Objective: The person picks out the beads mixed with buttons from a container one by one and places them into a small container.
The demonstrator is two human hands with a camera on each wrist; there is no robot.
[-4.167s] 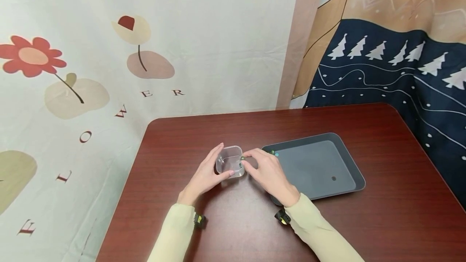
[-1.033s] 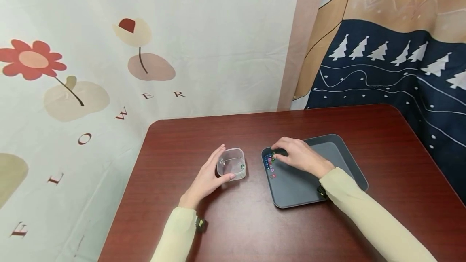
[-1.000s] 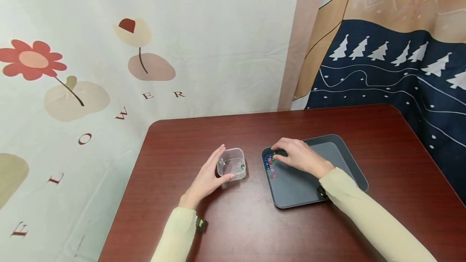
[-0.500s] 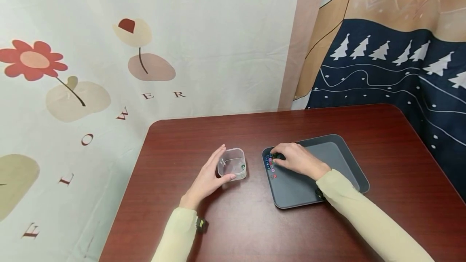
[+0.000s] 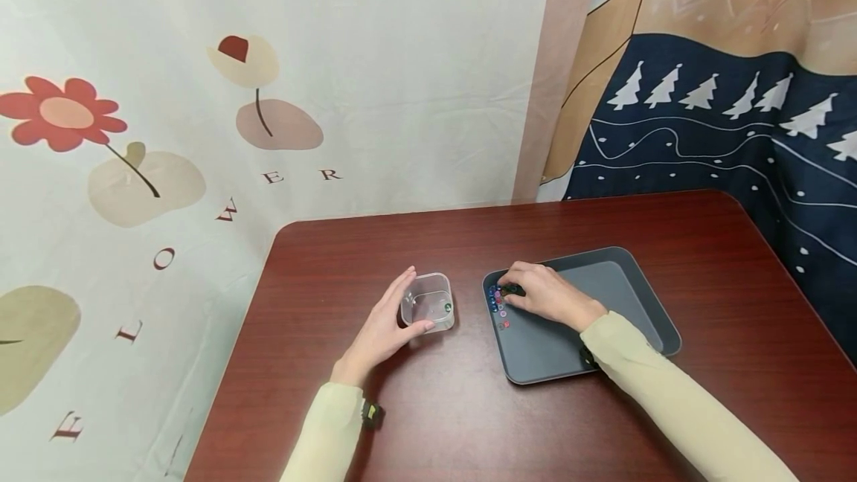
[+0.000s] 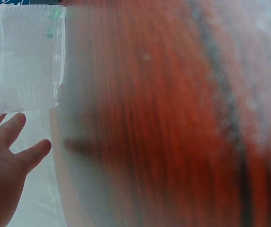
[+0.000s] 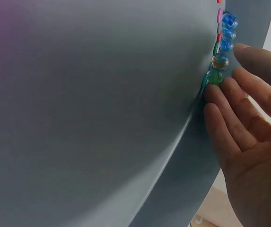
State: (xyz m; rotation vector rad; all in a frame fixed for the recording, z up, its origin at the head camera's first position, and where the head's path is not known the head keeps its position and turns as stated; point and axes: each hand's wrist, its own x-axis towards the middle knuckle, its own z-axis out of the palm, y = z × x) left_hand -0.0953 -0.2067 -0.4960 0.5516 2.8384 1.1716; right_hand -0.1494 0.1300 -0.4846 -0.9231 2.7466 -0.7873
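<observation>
My left hand [image 5: 378,329] holds a clear plastic box [image 5: 428,300], fingers along its left side and thumb at the near side. Inside the box, a green marble [image 5: 448,307] lies near the right wall. My right hand [image 5: 549,292] reaches into the far left corner of a grey tray [image 5: 556,370], fingers spread around a row of glass marbles. In the right wrist view, its fingertips are right at a green marble [image 7: 215,77], and the thumb is beside blue marbles [image 7: 227,34]. No marble shows pinched between its fingers.
Small flat pink and red pieces [image 5: 505,324] lie beside the marbles along the tray's left side. Box and tray stand apart on a reddish-brown table [image 5: 442,407]. Printed curtains [image 5: 415,95] hang behind the table's far edge.
My right hand has let go of a green marble at the box and moved right to the tray's far left corner. Its thumb has since drawn closer to the fingers. The left hand stays.
</observation>
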